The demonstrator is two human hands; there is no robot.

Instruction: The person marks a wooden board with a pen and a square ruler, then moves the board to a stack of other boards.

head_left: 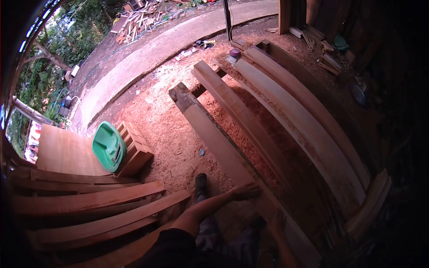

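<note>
A long wooden plank [214, 145] lies on a rough beam [181, 94] and runs from the upper middle to the lower right. My left hand [246, 191] rests on the plank's near edge, fingers stretched across its surface. Lower down, my right hand [277, 221] is at the same plank, in dim light; how its fingers are set is hard to make out. Beyond the plank, a second narrow board [232, 102] and a pale wide board [286, 118] lie roughly alongside it.
Several planks [111, 223] are stacked at the lower left. A green plastic tub [108, 146] leans by a wooden crate [134, 152]. Sawdust covers the ground [156, 116]. My shoe [201, 181] stands between the planks. Scrap wood [138, 22] is heaped at the back.
</note>
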